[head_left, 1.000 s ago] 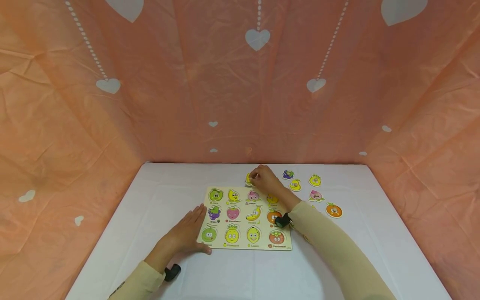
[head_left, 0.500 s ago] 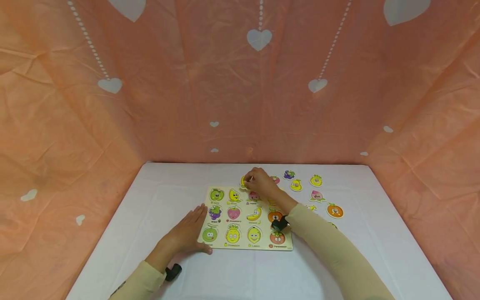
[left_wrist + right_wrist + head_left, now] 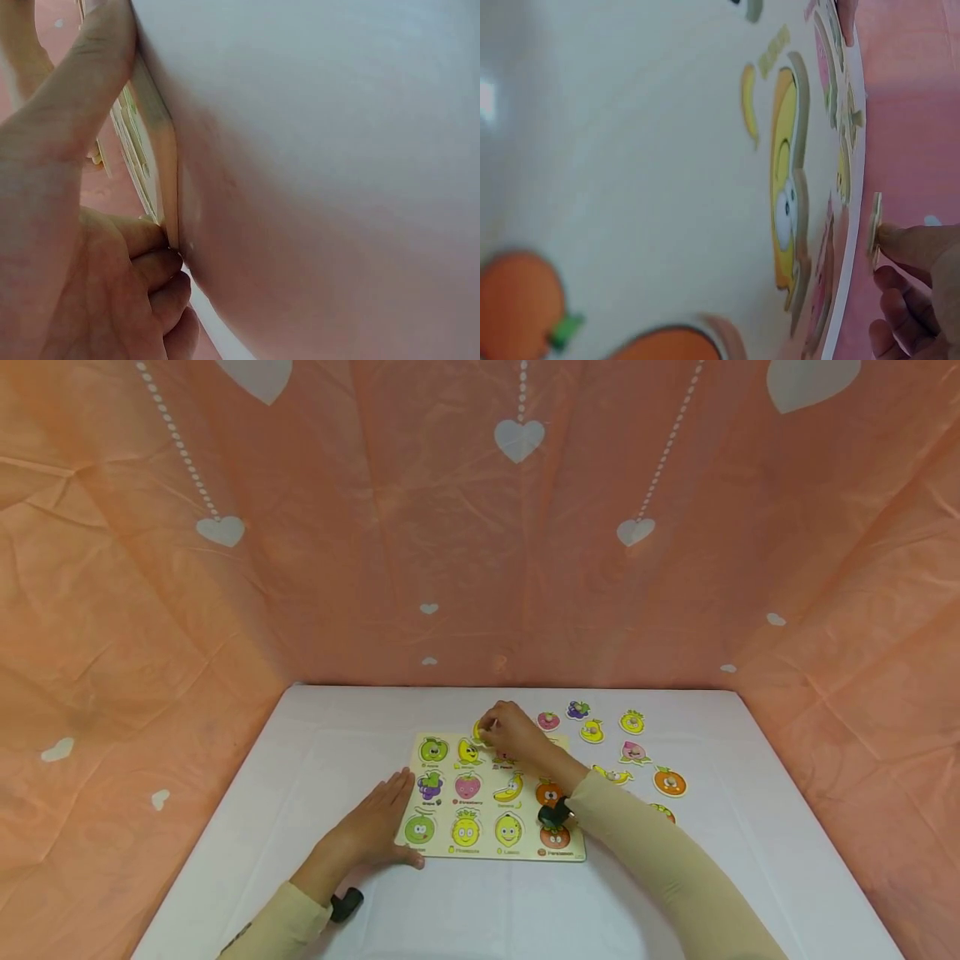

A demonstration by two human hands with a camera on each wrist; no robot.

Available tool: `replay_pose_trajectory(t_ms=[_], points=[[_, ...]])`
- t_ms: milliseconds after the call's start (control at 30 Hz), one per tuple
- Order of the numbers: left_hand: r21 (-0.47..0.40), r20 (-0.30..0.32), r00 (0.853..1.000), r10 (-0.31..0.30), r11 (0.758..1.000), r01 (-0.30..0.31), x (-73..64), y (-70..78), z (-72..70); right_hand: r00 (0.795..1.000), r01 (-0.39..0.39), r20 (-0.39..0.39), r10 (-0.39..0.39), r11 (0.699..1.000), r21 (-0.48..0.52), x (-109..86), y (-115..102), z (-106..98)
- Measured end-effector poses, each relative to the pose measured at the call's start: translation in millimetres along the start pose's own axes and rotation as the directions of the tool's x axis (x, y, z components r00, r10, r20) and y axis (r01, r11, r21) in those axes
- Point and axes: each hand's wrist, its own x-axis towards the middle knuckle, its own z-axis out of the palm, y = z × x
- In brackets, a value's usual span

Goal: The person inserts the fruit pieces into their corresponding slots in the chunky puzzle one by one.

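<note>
Hands were well apart from each other. Left hand lay spread at the board's near-left corner, fingers stretched along the left edge, thumb on the near edge; left wrist view showed both touching the wood. Right hand was clamped on a yellow piece, pinched between thumb and fingertips at the far edge of the board, close to the mango picture. Its face was mostly covered in the head view; right wrist view had it edge-on. Couldn't tell whether it touched the board.

Board sat flat on the white table, fruit pictures in rows of four. Apple picture in the far-left corner, persimmon picture in the near-right, banana picture in the middle row. Right forearm hid the far-right part.

Loose pieces lay beyond and right of the board: strawberry piece, grape piece, pear piece, pineapple piece, peach piece, orange piece. Banana piece lay just beside the right sleeve; another piece there was partly covered, fruit unclear. Orange backdrop with white hearts stood behind.
</note>
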Motion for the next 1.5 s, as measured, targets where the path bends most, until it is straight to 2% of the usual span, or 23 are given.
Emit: replay_pose_trajectory(t_ms=[300, 667, 1000, 1233, 1500], points=[[-0.005, -0.004, 1.0, 0.004, 1.0, -0.004, 0.8, -1.3, 1.6, 0.999, 0.031, 0.029, -0.03, 0.999, -0.017, -0.6, -6.1, 8.0], [-0.017, 0.001, 1.0, -0.001, 1.0, 0.001, 1.2, -2.8, 2.4, 0.995, 0.096, 0.05, -0.091, 0.99, -0.106, -1.1, -14.7, 17.8], [-0.026, 0.001, 1.0, -0.007, 1.0, 0.007, 1.0, -3.0, 1.2, 0.994, 0.104, 0.051, -0.099, 0.986, -0.132, -5.2, -19.4, 20.6], [-0.04, -0.002, 1.0, 0.025, 0.999, -0.026, -1.7, -3.8, -0.8, 0.992, 0.102, 0.081, -0.092, 0.987, -0.127, -7.0, -20.5, 19.8], [-0.037, -0.002, 1.0, 0.031, 0.999, -0.031, -3.6, -2.2, -3.5, 0.991, 0.103, 0.099, -0.09, 0.987, -0.126, -5.8, -21.2, 17.9]])
